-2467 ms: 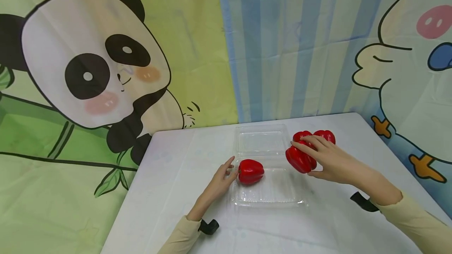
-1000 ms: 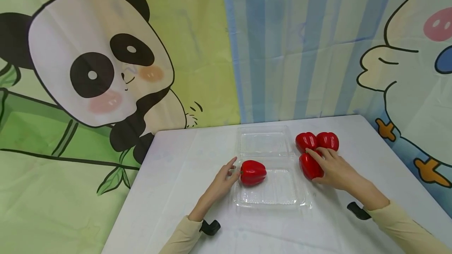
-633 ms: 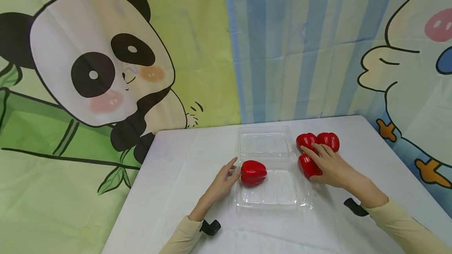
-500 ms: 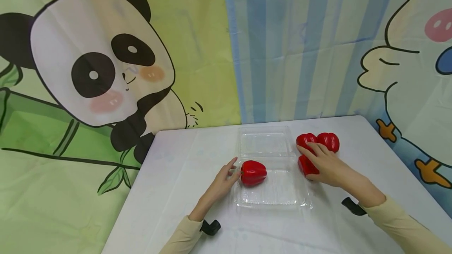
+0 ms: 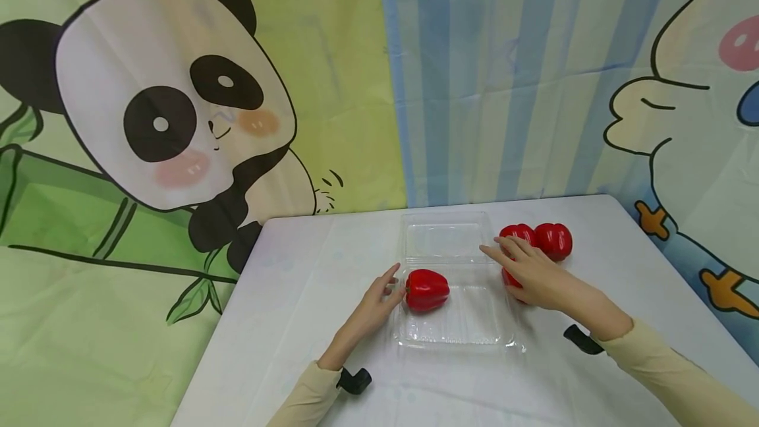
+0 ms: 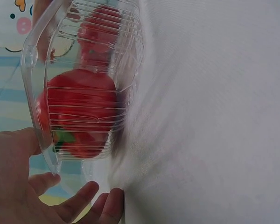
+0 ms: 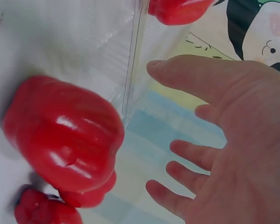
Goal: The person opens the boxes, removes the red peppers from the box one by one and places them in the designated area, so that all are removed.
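A red bell pepper (image 5: 427, 290) lies at the left side of a clear plastic clamshell box (image 5: 477, 321), its green stem showing through the ribbed wall in the left wrist view. My left hand (image 5: 372, 305) is at the box's left rim, thumb and a fingertip right at the edge, the other fingers loosely spread. Right of the box another bell pepper (image 7: 65, 133) lies on the table, partly hidden by my right hand (image 5: 536, 275) in the head view. That hand holds nothing. In the right wrist view its fingers are spread and a gap separates them from the pepper.
Two more red bell peppers, one at the left (image 5: 518, 234) and one at the right (image 5: 554, 241), sit side by side behind the near one. The box's lid (image 5: 446, 240) lies folded back toward the table's rear edge. A cartoon-printed curtain (image 5: 332, 84) hangs behind the white table (image 5: 302, 295).
My right hand has set a bell pepper down right of the box, let it go and drawn off to the left. The left hand has stayed at the box's rim.
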Tool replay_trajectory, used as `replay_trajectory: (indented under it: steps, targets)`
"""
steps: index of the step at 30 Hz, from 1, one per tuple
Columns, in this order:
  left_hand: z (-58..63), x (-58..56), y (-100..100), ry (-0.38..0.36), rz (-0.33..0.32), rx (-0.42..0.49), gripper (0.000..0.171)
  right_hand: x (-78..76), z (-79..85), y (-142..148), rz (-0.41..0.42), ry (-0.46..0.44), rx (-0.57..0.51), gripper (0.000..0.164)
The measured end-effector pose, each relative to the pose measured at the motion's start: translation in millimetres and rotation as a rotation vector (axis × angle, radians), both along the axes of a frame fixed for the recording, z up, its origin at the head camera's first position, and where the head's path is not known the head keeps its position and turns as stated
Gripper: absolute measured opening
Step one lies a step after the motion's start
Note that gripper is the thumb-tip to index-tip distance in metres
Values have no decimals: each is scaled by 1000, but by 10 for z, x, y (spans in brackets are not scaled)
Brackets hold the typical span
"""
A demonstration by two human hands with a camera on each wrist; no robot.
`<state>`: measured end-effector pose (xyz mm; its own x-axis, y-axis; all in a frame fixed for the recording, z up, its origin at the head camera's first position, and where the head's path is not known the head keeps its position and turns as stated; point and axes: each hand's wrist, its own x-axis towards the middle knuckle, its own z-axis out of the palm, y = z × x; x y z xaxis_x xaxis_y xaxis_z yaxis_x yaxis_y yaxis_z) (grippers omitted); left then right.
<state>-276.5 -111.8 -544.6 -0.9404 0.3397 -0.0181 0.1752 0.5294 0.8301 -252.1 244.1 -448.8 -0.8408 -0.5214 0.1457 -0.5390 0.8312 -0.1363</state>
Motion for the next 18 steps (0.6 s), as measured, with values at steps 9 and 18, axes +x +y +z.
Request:
replay_trajectory:
  steps: [9,18]
  targets:
    - [-3,-14,0,7,-6,4,63,-65,-14,-160,61,-45,17,91]
    - [-10,-23,-7,-6,-10,2,65,-154,-38,-304,164,-68,50,94]
